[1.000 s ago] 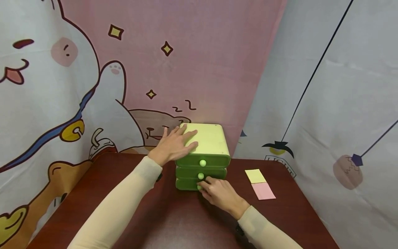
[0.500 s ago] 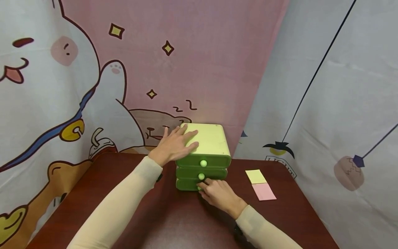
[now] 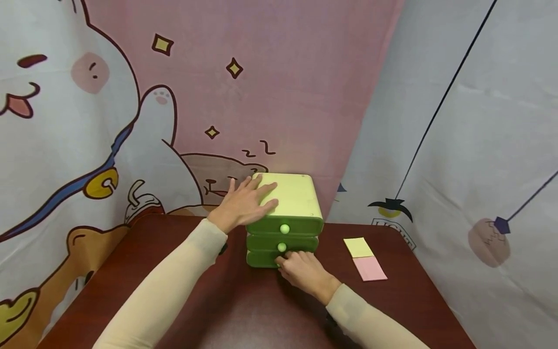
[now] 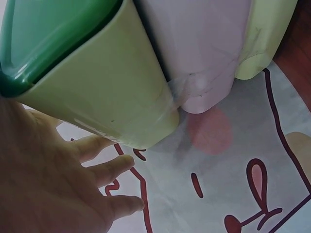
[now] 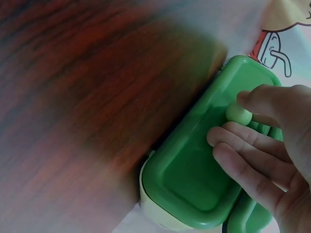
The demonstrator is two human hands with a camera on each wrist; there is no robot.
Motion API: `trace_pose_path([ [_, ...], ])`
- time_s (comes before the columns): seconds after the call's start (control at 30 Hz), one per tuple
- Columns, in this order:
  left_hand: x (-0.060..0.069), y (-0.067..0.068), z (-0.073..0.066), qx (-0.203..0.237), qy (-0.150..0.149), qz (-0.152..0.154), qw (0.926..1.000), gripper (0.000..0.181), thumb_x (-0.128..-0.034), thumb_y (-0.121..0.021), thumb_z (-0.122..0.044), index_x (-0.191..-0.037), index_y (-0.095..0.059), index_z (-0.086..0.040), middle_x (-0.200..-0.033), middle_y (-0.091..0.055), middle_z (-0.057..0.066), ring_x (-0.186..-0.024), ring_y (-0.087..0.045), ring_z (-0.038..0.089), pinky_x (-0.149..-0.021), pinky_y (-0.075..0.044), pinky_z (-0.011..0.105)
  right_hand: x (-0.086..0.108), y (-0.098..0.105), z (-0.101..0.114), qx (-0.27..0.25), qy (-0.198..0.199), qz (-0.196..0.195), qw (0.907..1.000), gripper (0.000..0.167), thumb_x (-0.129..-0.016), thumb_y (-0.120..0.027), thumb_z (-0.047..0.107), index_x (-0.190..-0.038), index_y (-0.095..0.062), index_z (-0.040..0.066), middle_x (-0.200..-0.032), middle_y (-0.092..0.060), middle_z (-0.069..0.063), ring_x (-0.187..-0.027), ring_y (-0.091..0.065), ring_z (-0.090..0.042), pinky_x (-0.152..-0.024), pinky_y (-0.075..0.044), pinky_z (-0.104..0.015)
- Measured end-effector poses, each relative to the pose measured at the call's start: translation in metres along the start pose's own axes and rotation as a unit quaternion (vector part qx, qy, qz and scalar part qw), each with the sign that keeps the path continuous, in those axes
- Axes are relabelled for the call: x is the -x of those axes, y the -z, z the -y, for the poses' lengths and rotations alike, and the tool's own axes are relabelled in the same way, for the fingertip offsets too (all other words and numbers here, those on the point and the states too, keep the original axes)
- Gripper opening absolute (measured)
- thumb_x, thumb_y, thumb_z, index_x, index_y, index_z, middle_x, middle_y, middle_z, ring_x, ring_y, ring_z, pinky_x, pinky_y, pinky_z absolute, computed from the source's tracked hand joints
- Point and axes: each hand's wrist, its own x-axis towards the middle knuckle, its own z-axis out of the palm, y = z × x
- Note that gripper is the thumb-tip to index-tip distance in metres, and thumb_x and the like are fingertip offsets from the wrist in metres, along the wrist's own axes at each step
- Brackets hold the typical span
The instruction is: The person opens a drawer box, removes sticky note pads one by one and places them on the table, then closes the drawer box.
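steadying left hand (image 3: 240,206): my fingers spread straight over the upper left of the cabinet (image 3: 294,194); i'd press firmly.
cabinet: upright on the table (image 3: 244,315).
right hand (image 3: 305,274): thumb and finger pinch the cabinet's bottom knob (image 5: 237,114); i'd best work it level.

pale grey fabric wall hanging (image 3: 440,160): dark-outlined banner (image 3: 392,230), capitals apparently "LIGHT", partly hard to read | pink fabric wall hanging (image 3: 301,97): two dark brown Z-shaped letters (image 3: 267,147), above grey-brown cartoon animal (image 3: 196,167)
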Motion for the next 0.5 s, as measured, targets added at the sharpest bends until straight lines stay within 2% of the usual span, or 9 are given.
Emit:
trace_pose_path([
  [0.27,-0.0005,-0.0022,0.0017,0.004,0.000,0.000,1.0000,0.074,-0.1178,-0.035,-0.075,-0.184,-0.036,-0.042,-0.198,-0.018,0.010,-0.183,-0.018,0.048,-0.143,-0.002,0.085,-0.0022,0.0007,0.0019,0.021,0.010,-0.001,0.9997,0.018,-0.100,-0.092,0.021,-0.095,-0.076,0.019,-0.078,-0.074,0.000,-0.059,-0.073,-0.017,-0.046,-0.052,-0.031],
  [0.5,0.0001,-0.0001,0.0011,0.003,-0.001,0.001,1.0000,0.074,-0.1178,-0.035,-0.075,-0.184,-0.035,-0.042,-0.198,-0.018,0.010,-0.183,-0.016,0.048,-0.143,-0.001,0.085,-0.0032,0.0014,0.0029,0.041,0.014,0.005,0.9991,0.018,-0.101,-0.090,0.019,-0.094,-0.074,0.018,-0.079,-0.074,0.000,-0.059,-0.072,-0.017,-0.045,-0.051,-0.031],
])
